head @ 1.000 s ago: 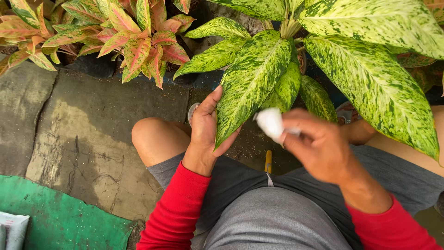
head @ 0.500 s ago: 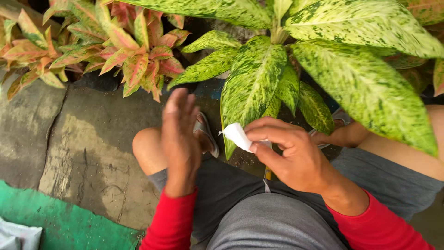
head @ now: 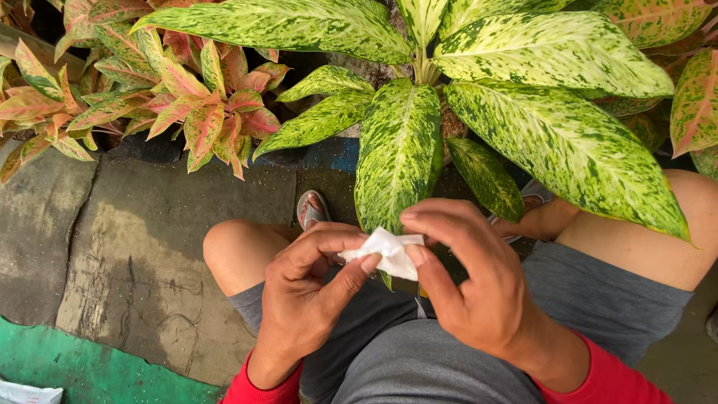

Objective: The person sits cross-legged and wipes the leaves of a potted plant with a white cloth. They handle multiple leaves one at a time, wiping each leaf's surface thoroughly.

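A small white tissue [head: 389, 252] is pinched between both my hands, just under the tip of a long green-and-cream speckled leaf [head: 398, 153]. My left hand [head: 310, 292] grips its left end with thumb and fingertips. My right hand [head: 471, 280] holds its right end, fingers curled over it. The leaf belongs to a large variegated plant [head: 523, 67] right in front of me. I am squatting, knees apart, in grey shorts and red sleeves.
A pink-and-green leafy plant [head: 179, 97] stands at the upper left. Grey concrete paving [head: 142, 239] lies to the left, with a green painted strip [head: 82, 370] at the lower left. A sandalled foot [head: 312, 208] shows beneath the leaves.
My left hand let go of the speckled leaf, swung back, and has come onto the tissue with my right hand. The view has tilted down a little.
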